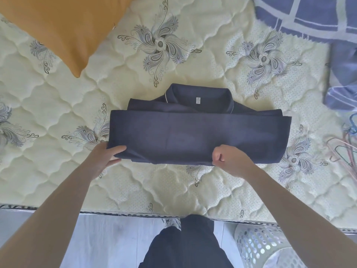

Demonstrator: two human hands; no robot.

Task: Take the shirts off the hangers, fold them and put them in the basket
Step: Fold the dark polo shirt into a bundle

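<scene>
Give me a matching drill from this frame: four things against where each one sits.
Things:
1 shirt
2 pillow
3 basket
4 hangers

Places:
A floor, lower right
B mattress, far left corner
C mattress, right edge
D mattress, middle

Pairs: 1-D, 2-B, 3-A, 4-C

Both arms extended, left hand [105, 157] pinching and right hand [229, 159] gripping the shirt [193, 132].

the basket [257, 246] runs off the bottom edge, the hangers [345, 149] off the right; the collar label [198, 100] of the shirt [193, 136] is too small to read.
</scene>
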